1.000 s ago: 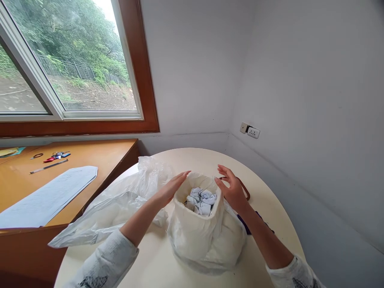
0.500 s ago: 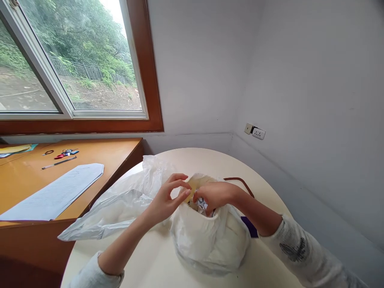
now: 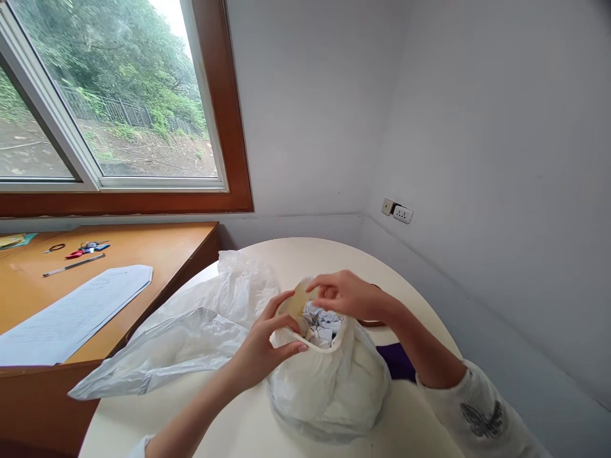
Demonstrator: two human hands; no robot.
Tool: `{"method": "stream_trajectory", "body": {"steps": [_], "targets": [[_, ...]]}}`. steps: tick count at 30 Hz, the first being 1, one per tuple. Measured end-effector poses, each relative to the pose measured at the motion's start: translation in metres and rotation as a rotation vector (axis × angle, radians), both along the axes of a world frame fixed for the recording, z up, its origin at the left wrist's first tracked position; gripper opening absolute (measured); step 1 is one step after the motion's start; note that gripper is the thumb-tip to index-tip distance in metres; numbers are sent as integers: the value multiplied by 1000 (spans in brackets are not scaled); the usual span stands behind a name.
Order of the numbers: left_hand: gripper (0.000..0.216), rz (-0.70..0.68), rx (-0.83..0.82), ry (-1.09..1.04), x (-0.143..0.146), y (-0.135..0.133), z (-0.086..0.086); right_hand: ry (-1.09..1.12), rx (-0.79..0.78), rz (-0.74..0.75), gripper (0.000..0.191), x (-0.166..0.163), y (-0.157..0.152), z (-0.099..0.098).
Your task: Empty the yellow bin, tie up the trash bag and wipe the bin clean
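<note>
On the near middle of the round cream table point(image 3: 305, 249), we see a cream-white soft bag point(image 3: 329, 394) standing with its round mouth open upward, crumpled white paper pieces with dark marks point(image 3: 326, 320) lying inside. At the left of the mouth is the left hand point(image 3: 265, 337), its thumb and fingers parted around the rim; we cannot tell whether they pinch it. Over the far right of the mouth hangs the right hand point(image 3: 341, 296), palm down, its fingers bent and the thumb set apart from the index finger; they are slightly blurred, and we cannot tell whether they pinch anything. To the left of the bag, we see a crinkled translucent plastic bag point(image 3: 176, 346) spread along the table's edge. On the right, a dark purple flat item point(image 3: 397, 361) lies partly behind the cream-white bag and the right forearm, and a thin brown band point(image 3: 372, 323) shows below the right wrist. At the far left, on an orange-brown wooden desk point(image 3: 176, 242), we find white written sheets point(image 3: 81, 315) and a slim dark pen point(image 3: 74, 265).
</note>
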State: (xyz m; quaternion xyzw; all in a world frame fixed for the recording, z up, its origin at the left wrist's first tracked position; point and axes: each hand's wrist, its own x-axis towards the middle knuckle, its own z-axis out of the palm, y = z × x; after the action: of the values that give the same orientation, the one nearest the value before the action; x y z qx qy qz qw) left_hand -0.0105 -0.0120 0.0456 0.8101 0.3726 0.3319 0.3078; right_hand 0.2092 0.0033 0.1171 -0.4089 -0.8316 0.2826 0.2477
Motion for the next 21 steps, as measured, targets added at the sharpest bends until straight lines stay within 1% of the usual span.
{"method": "stream_trajectory", "body": {"steps": [2, 3, 5, 7, 8, 10, 11, 13, 15, 17, 19, 21], "targets": [[17, 16, 4, 7, -2, 3, 1, 119, 17, -173, 23, 22, 1, -2], [17, 35, 7, 13, -3, 5, 0, 149, 23, -258, 25, 35, 4, -8], [17, 99, 30, 25, -5, 9, -1, 86, -4, -381, 28, 61, 10, -30], [18, 185, 86, 19, -6, 14, -2, -54, -48, -466, 28, 85, 15, -60], [18, 230, 119, 8, -7, 15, -2, -123, -97, -498, 25, 96, 17, -75], [19, 303, 163, -18, -7, 15, -2, -192, -210, -506, 23, 111, 15, -102], [19, 325, 172, -30, -7, 14, -2, -201, -235, -514, 24, 116, 13, -112], [20, 327, 167, -27, -5, 8, 0, -201, -259, -523, 23, 122, 7, -127], [23, 291, 147, 10, 0, 0, 1, -195, -239, -528, 20, 124, 2, -135], [32, 256, 99, 57, 7, -5, -1, -202, -187, -520, 18, 124, -1, -141], [43, 246, 36, 75, 15, -7, -4, -218, -132, -506, 14, 124, 0, -144], [47, 255, -14, 67, 21, -6, -7, -225, -99, -501, 13, 124, 2, -146]]}}
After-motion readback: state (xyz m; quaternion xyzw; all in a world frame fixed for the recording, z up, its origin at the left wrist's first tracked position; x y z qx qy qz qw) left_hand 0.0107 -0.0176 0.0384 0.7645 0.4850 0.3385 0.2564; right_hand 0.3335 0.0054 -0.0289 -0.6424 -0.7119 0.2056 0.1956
